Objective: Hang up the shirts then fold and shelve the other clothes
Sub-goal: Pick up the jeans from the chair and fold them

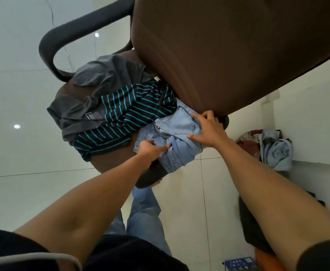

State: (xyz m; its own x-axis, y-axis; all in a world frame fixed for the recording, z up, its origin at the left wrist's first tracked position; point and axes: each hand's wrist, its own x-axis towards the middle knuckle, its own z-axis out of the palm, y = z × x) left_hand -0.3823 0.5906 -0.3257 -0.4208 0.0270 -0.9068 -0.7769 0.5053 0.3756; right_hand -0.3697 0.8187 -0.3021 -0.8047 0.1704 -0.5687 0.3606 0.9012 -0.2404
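Open white tile floor (23, 192) left of and below the brown chair (109, 162), with free room on that side. On the right, a white wall (307, 124) close behind the backrest (228, 45). Far armrest (78, 30), black, looping over the seat's far edge; near armrest (152, 176), also black, just under the left wrist.

Left hand (150, 151): grip closed on the jeans (177, 132), fingers curled into a denim fold at the near side of the bundle. Right hand (207, 130): grip spread wide, thumb and fingertips pressed down on the same jeans by the back pocket, knuckles right against the lower rim of the backrest. Light blue jeans bunched at the seat's right corner, part hanging over the edge beside the near armrest.

Touching the jeans, a striped shirt (125, 112), black with teal bands, crumpled across the middle of the seat. Beyond it a grey shirt (93, 90), draped to the seat's left edge. Backrest looming over the whole heap, closing off the way from above and right.

On the floor by the wall, well apart, a pile of clothes (273, 149), pale blue and dark red. Nearer, a black object (252, 222) under the right forearm, and a blue box (240, 264) at the bottom edge, too cropped to identify.
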